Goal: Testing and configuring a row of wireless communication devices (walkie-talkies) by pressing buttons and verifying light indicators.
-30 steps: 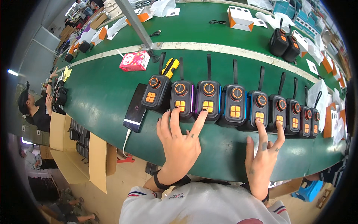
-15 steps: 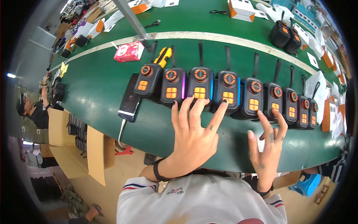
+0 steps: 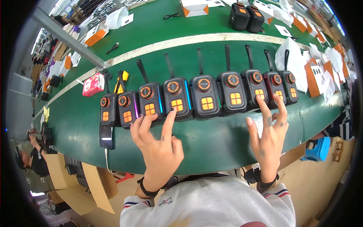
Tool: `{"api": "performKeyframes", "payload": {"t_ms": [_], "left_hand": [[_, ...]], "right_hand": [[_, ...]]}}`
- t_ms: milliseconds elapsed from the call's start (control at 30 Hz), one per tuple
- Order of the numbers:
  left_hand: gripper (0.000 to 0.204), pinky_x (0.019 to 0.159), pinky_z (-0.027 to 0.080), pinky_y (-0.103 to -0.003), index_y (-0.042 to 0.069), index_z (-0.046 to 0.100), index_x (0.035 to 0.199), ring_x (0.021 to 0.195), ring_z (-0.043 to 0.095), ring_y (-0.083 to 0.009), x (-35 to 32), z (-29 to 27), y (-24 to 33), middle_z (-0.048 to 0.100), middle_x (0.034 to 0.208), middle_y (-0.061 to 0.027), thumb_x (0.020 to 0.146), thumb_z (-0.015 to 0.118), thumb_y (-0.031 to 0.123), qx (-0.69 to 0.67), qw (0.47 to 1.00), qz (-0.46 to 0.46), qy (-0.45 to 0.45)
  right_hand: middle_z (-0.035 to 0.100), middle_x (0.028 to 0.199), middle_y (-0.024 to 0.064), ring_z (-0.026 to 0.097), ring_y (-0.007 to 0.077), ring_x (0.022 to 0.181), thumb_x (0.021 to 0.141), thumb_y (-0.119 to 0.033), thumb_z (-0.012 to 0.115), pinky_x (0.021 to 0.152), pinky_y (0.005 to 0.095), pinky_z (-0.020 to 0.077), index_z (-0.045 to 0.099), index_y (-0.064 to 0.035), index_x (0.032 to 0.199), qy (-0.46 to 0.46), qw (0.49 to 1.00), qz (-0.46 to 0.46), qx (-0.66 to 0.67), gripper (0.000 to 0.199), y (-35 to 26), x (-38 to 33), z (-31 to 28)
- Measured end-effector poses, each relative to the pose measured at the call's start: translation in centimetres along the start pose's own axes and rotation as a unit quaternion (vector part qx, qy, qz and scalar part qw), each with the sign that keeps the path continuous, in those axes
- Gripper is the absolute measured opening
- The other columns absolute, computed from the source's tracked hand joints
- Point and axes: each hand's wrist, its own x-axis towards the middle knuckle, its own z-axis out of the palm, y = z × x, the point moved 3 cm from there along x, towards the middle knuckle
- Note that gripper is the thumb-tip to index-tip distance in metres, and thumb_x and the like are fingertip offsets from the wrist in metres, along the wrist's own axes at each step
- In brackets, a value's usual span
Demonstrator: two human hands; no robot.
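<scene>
Several black portable devices with orange dials, orange four-button pads and wrist straps stand in a row; they look like small speakers. My left hand [image 3: 158, 153] is open, fingers apart, index fingertip at the button pad of the fourth device [image 3: 174, 86]. Its other fingers lie at the lower edge of the third device [image 3: 149, 94]. With fingers spread, my right hand [image 3: 267, 138] reaches to the seventh device [image 3: 254, 81] and the eighth device [image 3: 275, 81], fingertips at their pads. Neither hand grips anything. Purple, blue and green light strips glow on some devices' sides.
A black phone [image 3: 106, 139] with a white cable lies below the first device. Behind are a pink-red packet [image 3: 93, 84], a yellow tool [image 3: 121, 82] and a metal post [image 3: 70, 38]. Orange-white boxes [image 3: 317, 77] stand right. An open carton [image 3: 90, 185] is lower left.
The view has shifted right, so the row appears farther left. My right hand has gone from the fifth and sixth devices to the seventh and eighth. A green strip shows on the fifth.
</scene>
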Motion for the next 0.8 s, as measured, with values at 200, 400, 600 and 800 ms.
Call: {"api": "performKeyframes", "payload": {"t_ms": [200, 400, 600, 800], "left_hand": [[0.059, 0.104, 0.023, -0.058, 0.011, 0.059, 0.121, 0.119, 0.03, -0.0404, -0.2, -0.1, 0.2, 0.036, 0.12, -0.0172, 0.064, 0.052, -0.003, 0.051, 0.999, -0.003, -0.003], [0.06, 0.104, 0.022, -0.059, 0.013, 0.06, 0.12, 0.12, 0.029, -0.0412, 0.0, 0.1, 0.2, 0.037, 0.121, -0.0165, 0.064, 0.051, -0.003, 0.085, 0.996, -0.001, 0.001], [0.061, 0.104, 0.02, -0.059, 0.014, 0.061, 0.119, 0.121, 0.029, -0.0417, 0.3, 0.3, 0.4, 0.038, 0.121, -0.0162, 0.062, 0.05, -0.004, 0.095, 0.995, -0.007, 0.011], [0.059, 0.104, 0.012, -0.067, 0.021, 0.064, 0.117, 0.12, 0.028, -0.0411, -0.6, 0.2, 0.0, 0.038, 0.121, -0.0117, 0.061, 0.055, 0.003, 0.082, 0.996, -0.03, 0.006]], "right_hand": [[0.037, 0.138, 0.019, 0.048, 0.0308, 0.09, 0.082, -0.032, 0.068, 0.079, 0.0398, 0.0374, 0.054, -0.0235, 0.13, -0.014, 0.999, 0.032, -0.034, 0.051, 0.5, -0.3, -0.3], [0.036, 0.139, 0.0202, 0.05, 0.0322, 0.093, 0.081, -0.033, 0.069, 0.079, 0.0406, 0.0384, 0.055, -0.0239, 0.128, -0.028, 0.998, 0.05, -0.031, 0.05, 0.5, -0.3, 0.3], [0.036, 0.14, 0.0218, 0.052, 0.0332, 0.101, 0.08, -0.025, 0.071, 0.081, 0.0404, 0.0387, 0.055, -0.023, 0.129, 0.014, 0.998, 0.057, 0.023, 0.052, 0.6, -0.1, 0.8], [0.032, 0.143, 0.024, 0.048, 0.0255, 0.087, 0.082, -0.018, 0.068, 0.074, 0.0341, 0.0379, 0.054, -0.0171, 0.131, 0.006, 0.999, 0.04, 0.024, 0.051, 0.4, -0.6, 0.8]]}}
